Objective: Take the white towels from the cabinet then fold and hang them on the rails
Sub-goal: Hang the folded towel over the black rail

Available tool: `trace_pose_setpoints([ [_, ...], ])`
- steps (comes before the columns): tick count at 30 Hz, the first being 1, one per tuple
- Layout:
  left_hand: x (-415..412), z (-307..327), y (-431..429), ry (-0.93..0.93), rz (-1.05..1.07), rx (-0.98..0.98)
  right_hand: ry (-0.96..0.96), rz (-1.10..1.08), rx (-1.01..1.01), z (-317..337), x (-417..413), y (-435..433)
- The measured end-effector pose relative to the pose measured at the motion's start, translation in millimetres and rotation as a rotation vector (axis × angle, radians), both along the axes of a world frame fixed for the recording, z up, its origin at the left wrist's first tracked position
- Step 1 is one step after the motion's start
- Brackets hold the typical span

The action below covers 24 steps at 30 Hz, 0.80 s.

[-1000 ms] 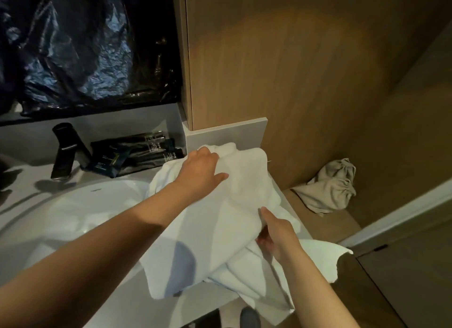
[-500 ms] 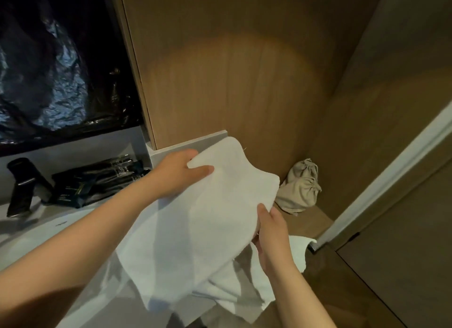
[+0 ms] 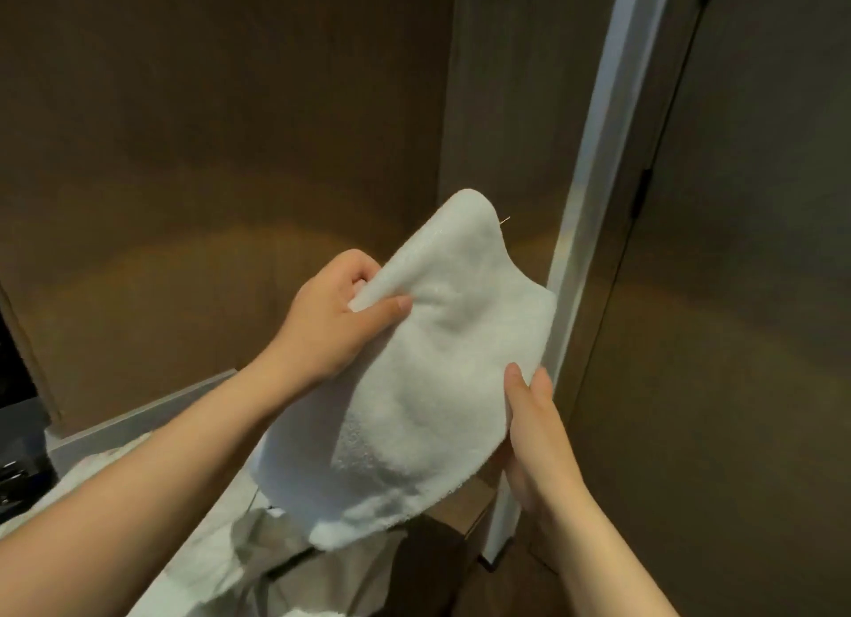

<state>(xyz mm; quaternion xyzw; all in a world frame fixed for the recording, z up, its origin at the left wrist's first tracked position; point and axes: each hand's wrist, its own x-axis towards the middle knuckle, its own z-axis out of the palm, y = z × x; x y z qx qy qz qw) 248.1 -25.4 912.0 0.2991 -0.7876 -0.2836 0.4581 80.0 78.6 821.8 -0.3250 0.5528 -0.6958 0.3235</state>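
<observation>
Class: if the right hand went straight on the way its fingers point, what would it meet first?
Probably the white door frame just beyond the right hand, which grips the towel; depth is unclear.

Dim warm light falls on brown wood-panelled walls [image 3: 230, 156] beside a white door frame [image 3: 594, 179]

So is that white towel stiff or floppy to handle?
Probably floppy: the white towel sags and bulges between the left hand and right hand, its lower edge drooping. Likely light, since a thumb-and-finger pinch holds it up. Its fuzzy pile suggests it won't slip easily.
</observation>
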Motion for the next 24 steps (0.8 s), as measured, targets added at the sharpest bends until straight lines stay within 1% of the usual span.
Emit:
trace_pose_setpoints([
  [2,-32,10,9,0.013,-0.023,-0.029,0.086,-0.087,-0.028,15,-27,15],
  [5,-76,20,20,0.026,-0.056,-0.025,0.182,-0.275,-0.084,35,-68,37],
  [8,-116,24,30,0.076,-0.114,0.013,0.235,-0.414,-0.120,52,-103,50],
  [11,-156,31,38,0.127,-0.228,0.044,0.277,-0.498,-0.156,64,-139,60],
  [13,-184,35,37,0.112,-0.307,-0.033,0.319,-0.533,-0.175,73,-166,63],
  [16,-227,39,25,0.062,-0.344,-0.206,0.395,-0.574,-0.196,88,-212,57],
  [20,-278,47,-6,0.115,-0.369,-0.193,0.495,-0.592,-0.214,113,-271,35],
  [24,-320,69,-43,0.192,-0.336,-0.242,0.573,-0.604,-0.261,141,-322,-2],
])
